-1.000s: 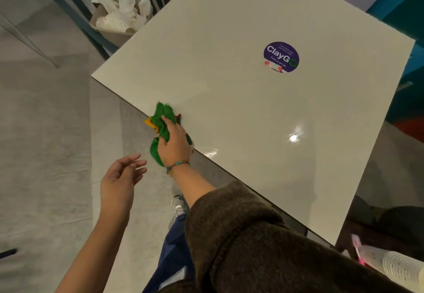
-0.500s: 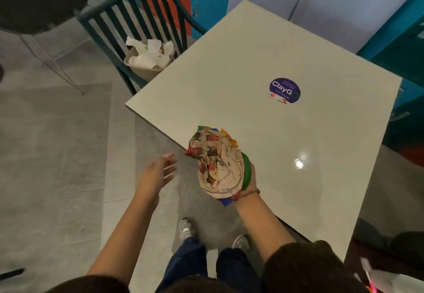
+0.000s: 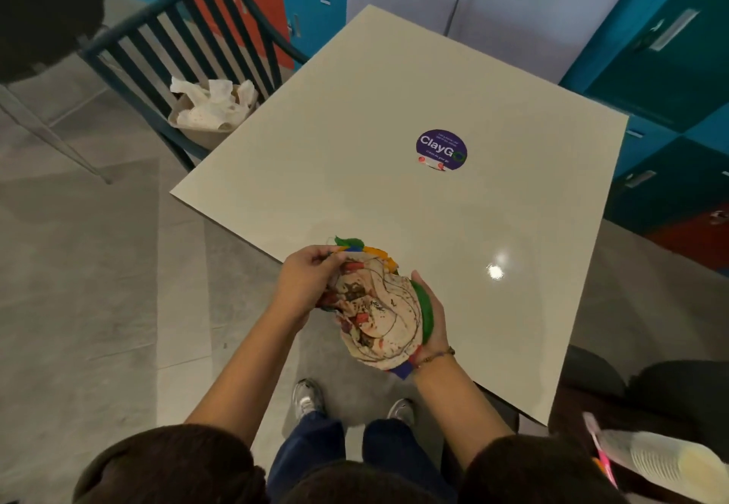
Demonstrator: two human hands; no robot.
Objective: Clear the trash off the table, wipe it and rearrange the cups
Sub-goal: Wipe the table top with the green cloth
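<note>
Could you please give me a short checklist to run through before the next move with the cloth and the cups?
1. Cloth secured: ok, the right hand cups it from below and the left hand grips its top edge.
2. Cloth clean enough for more wiping: not ok, its pale face shows dark and red stains.
3. Table free of trash: ok, only the round purple sticker is on it.
4. Trash contained: ok, crumpled paper sits in a bag on the chair.
5. Cups within reach: ok, a stack lies at lower right, off the table.
6. Table dry: cannot tell, only glare shows.
</note>
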